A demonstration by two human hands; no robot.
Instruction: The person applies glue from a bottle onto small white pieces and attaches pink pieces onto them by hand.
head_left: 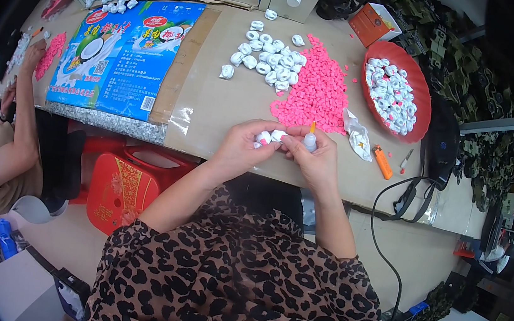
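Close together at the table's near edge, both my hands are closed around small things. My left hand [239, 147] holds several small white rounded pieces [264, 138], with a bit of pink showing among them. A small squeeze bottle [309, 143] with a thin orange-yellow tip stands upright in my right hand [323, 165]. The right thumb and finger also meet the white pieces; their exact hold is partly hidden. Just beyond my hands spreads a heap of small pink pieces [319, 85]. Loose white rounded pieces [272, 57] lie against its far left side.
A red bowl [425, 94] of white and pink pieces stands right. Nearer lie crumpled white paper [357, 137], an orange lighter [382, 163] and a small pointed tool [407, 158]. A black cable [376, 231] hangs over the edge. Left are blue cardboard [123, 56] and another person's arm [26, 102].
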